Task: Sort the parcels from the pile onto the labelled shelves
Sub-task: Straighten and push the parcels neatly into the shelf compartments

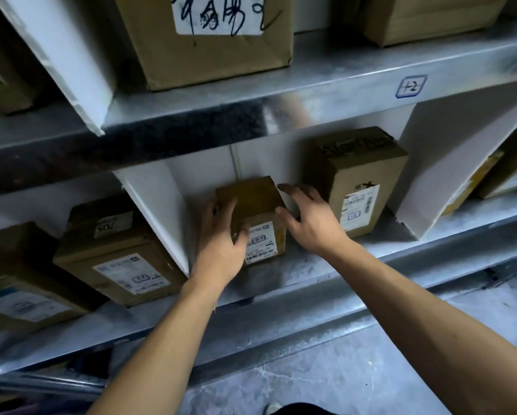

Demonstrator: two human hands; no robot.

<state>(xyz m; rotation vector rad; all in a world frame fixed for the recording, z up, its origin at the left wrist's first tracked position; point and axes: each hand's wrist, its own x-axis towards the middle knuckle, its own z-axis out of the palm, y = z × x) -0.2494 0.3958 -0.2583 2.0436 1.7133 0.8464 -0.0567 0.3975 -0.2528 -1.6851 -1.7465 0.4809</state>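
A small brown parcel (pixel 252 199) with a white barcode label stands on the lower metal shelf (pixel 311 271), in the bay between two white dividers. My left hand (pixel 221 235) is wrapped around its left front corner, fingers over the label. My right hand (pixel 311 217) is beside the parcel's right side with fingers spread, thumb touching the upper right edge. A blue-framed shelf label (pixel 411 86) reading "1-2" is stuck on the edge of the shelf above.
A taller brown parcel (pixel 356 181) stands just right of my right hand in the same bay. White dividers (pixel 155 211) (pixel 448 163) bound the bay. More labelled parcels (pixel 116 250) fill the left bay. A large box (pixel 209 49) sits on the upper shelf.
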